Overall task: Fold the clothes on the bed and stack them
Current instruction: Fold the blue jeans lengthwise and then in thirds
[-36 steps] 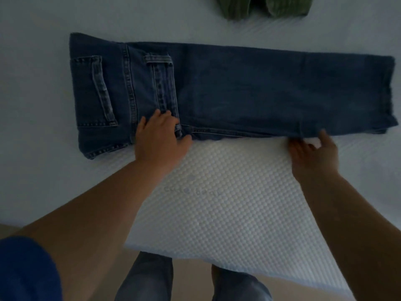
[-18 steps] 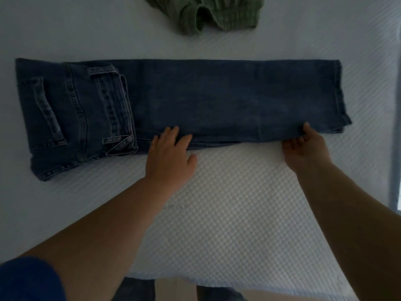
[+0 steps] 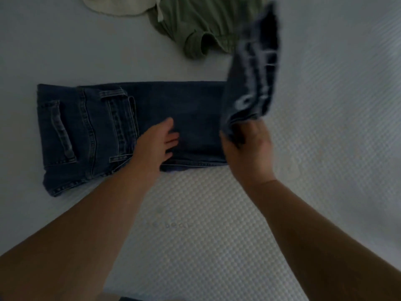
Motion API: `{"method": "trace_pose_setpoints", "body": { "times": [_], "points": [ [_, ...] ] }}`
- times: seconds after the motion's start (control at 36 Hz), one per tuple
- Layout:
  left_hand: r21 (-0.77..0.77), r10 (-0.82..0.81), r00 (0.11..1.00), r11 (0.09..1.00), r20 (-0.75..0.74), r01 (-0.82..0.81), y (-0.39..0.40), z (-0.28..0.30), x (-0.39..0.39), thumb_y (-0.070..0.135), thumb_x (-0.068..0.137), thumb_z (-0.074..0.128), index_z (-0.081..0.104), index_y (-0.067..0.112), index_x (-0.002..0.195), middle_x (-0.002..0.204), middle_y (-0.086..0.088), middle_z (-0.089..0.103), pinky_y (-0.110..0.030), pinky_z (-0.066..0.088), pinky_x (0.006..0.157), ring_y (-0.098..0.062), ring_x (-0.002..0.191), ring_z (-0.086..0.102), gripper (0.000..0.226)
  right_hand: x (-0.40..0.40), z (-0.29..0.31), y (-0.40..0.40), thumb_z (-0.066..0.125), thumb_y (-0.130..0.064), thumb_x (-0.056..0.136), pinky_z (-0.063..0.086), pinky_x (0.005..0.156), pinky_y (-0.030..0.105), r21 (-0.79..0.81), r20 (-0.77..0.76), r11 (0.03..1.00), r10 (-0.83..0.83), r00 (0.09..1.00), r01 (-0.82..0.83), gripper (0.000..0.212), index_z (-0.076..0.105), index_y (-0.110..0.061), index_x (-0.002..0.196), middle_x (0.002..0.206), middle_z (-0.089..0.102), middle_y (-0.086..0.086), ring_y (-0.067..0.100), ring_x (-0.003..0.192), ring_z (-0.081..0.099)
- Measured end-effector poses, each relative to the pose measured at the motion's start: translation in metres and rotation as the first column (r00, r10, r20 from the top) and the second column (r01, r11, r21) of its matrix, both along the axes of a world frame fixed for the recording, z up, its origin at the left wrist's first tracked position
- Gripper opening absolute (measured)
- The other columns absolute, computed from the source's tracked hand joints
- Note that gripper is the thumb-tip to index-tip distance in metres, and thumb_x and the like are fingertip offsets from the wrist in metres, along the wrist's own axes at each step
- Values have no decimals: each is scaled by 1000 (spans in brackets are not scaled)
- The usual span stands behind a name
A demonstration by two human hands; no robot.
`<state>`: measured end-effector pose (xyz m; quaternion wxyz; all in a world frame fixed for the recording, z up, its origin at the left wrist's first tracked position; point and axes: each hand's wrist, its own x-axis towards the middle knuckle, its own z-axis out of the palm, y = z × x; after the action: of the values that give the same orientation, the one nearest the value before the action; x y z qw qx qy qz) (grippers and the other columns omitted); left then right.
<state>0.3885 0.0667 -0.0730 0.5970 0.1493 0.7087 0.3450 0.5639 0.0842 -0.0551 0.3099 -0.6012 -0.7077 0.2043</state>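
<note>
Dark blue jeans (image 3: 91,131) lie folded lengthwise on the white bed (image 3: 195,213), waistband to the left. My left hand (image 3: 158,144) presses flat on the middle of the jeans, fingers straight. My right hand (image 3: 245,146) grips the leg ends, which stand lifted off the bed and blurred, rising up and right of the hand. A crumpled green garment (image 3: 204,25) lies beyond the jeans at the top, partly behind the raised legs.
A pale cream garment (image 3: 117,5) lies at the top left edge beside the green one. The textured mattress cover spreads to the right and toward me, with its near edge at the bottom.
My right hand has taken hold of the leg ends and lifted them up and leftward. My left hand slid from the jeans' near edge onto their middle.
</note>
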Motion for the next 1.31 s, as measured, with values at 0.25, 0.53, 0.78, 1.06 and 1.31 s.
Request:
{"method": "trace_pose_setpoints", "body": {
  "times": [0.25,0.53,0.78,1.06,1.31],
  "points": [
    [-82,125,942,991,312,-104,35,-12,-6,54,74,70,67,19,109,104,-6,72,-41,56,81,-24,91,70,51,-18,-34,-32,77,-13,68,37,91,40,-104,283,952,305,909,-287,38,69,-12,105,96,65,7,29,93,61],
    [147,-57,975,985,-213,90,26,-13,-7,4,80,62,55,32,85,93,10,62,-25,52,73,-8,85,61,30,56,-33,-23,70,-2,76,33,89,25,-254,254,967,101,962,-34,38,61,-4,113,111,55,14,30,107,48],
    [115,-44,860,986,-509,118,1,-5,-13,9,85,60,50,23,112,91,15,53,-15,46,68,-6,85,56,32,41,-42,-21,67,17,63,44,68,32,-67,138,995,80,987,-71,28,65,3,87,82,55,20,36,75,55],
    [19,-435,481,727,-761,687,93,5,52,33,89,55,45,19,133,136,-3,43,-23,32,89,-17,119,46,48,58,-51,-27,72,9,66,46,60,30,-69,112,997,41,993,-33,22,63,2,84,84,57,18,31,71,57],
    [-275,-712,291,564,-639,778,165,4,88,37,80,64,59,12,107,100,-7,64,-33,50,76,-23,88,62,37,61,-56,-26,74,3,66,41,45,28,-89,64,993,-73,995,79,21,56,-3,73,78,57,8,20,60,52]
  ]
}}
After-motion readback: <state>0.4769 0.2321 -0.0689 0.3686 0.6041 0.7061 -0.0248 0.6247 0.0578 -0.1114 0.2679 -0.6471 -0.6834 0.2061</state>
